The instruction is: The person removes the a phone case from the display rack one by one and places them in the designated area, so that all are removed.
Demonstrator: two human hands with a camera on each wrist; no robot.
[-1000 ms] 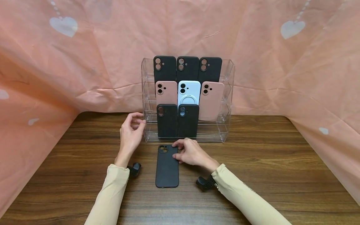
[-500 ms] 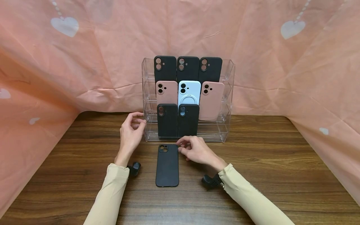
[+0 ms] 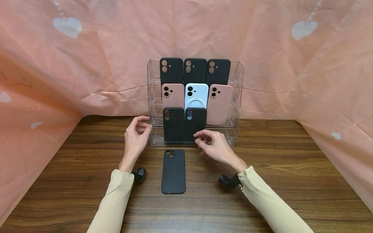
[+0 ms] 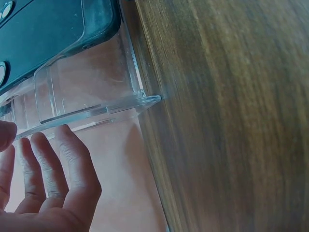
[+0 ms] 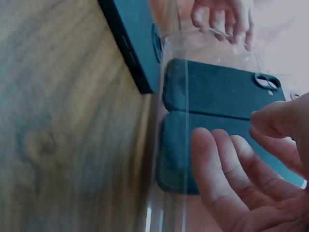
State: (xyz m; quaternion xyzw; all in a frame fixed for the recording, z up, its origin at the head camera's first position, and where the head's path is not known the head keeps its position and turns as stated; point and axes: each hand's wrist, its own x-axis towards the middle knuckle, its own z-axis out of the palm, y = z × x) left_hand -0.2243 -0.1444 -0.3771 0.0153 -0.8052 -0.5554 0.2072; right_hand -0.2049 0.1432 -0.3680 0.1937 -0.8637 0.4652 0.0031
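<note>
Fingertips of my left hand (image 3: 137, 134) rest against the outer left side of the clear acrylic rack (image 3: 151, 137). In the left wrist view, my left thumb and fingers (image 4: 79, 166) lie along that transparent wall. My right hand (image 3: 217, 145) hovers at the rack's lower front, its loosely bent fingers before a black phone case (image 3: 196, 124). Thumb and fingers of that hand (image 5: 260, 193) are apart with nothing between them in the right wrist view. Another black phone case (image 3: 174, 127) stands beside it. A loose black phone case (image 3: 173, 174) lies flat on the table, camera cutout toward the rack.
Higher tiers hold two pink phone cases (image 3: 220, 105), a white one (image 3: 196, 94) with a ring, and three black ones (image 3: 194, 72) on top. The wooden table (image 3: 279, 181) meets pink cloth (image 3: 268, 58) at the back and sides. Each wrist wears a black strapped camera (image 3: 228, 181).
My right hand has let go of the upper right corner of the lying black phone case and moved right and up to the rack's front. My left hand stays put.
</note>
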